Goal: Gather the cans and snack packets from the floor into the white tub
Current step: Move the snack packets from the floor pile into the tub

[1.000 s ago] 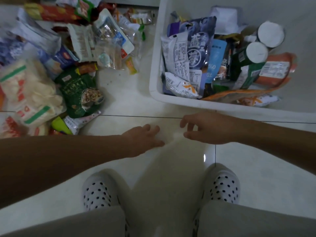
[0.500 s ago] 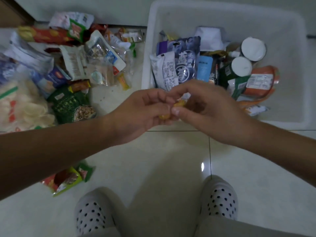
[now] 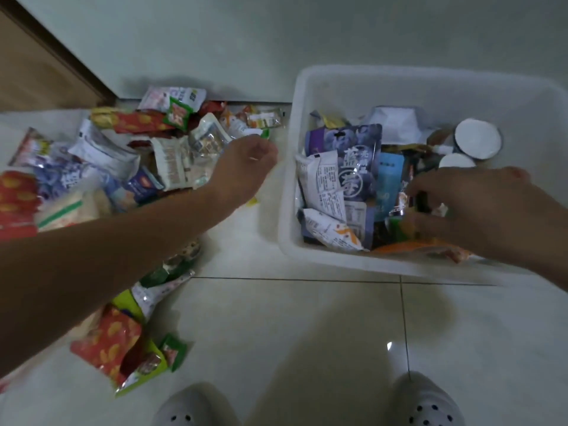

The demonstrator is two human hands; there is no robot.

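The white tub [image 3: 287, 192] stands on the floor at the right, holding several snack packets such as a purple blueberry bag [image 3: 358, 167] and two white-lidded cans [image 3: 478, 142]. My right hand [image 3: 473, 210] is inside the tub, its thumb and fingers curved down onto the packets; whether it grips one is hidden. Loose snack packets [image 3: 172, 158] are heaped on the floor at the left. My left hand [image 3: 246, 167] hovers over the heap's right edge, fingers loosely curled, with nothing visible in it.
More packets, including a red one [image 3: 107, 342], lie near my left forearm. A brown door frame [image 3: 46, 63] and the wall close off the back. My two white perforated shoes [image 3: 196, 407] stand at the bottom on pale floor tiles [image 3: 292, 327].
Half a second ago both hands pinched a small yellow item together in front of the tub. They have since parted: the right went into the tub, the left out over the floor heap.
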